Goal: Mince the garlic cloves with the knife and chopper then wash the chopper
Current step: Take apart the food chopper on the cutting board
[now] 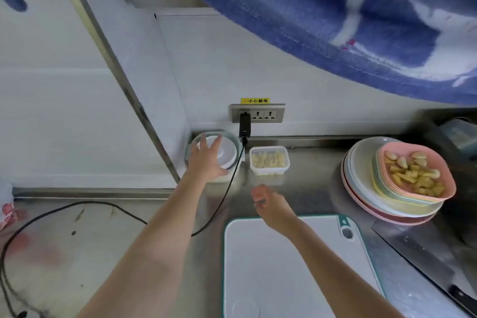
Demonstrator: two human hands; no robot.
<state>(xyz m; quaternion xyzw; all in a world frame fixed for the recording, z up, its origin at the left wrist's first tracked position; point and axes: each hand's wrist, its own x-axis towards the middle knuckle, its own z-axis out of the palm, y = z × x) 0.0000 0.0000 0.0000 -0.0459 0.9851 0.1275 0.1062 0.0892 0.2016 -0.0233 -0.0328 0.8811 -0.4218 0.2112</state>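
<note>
Stainless-steel kitchen counter (309, 188) against a white wall, seen from above through a head-worn camera. Wall socket (258, 113) at the back with a yellow warning label above it, a black plug in its leftmost outlet and a black cable (224, 199) trailing down across the counter to the left. Blue and white cloth (335, 20) hanging across the upper right of the view.

Left hand (206, 160) reaching forward to the chopper (222, 155), a round white and pale green container in the back corner below the socket; fingers spread apart and laid over its white lid, palm against its near side. Cannot tell how firmly gripped.

Right hand (268, 204) held above the counter just beyond the far edge of the cutting board (284, 266), fingers loosely curled; blurred, so cannot tell whether anything pinched between them.

Clear rectangular tub (269, 160) of pale garlic pieces just right of the chopper, near the back wall. White cutting board with teal rim lying bare in the near centre. Knife (418, 261), a broad cleaver with a dark handle, flat on the counter to the right of the board. Stack of plates (366, 188) at right, topped by a pink dish (444, 188) holding peeled garlic cloves (413, 175).
</note>
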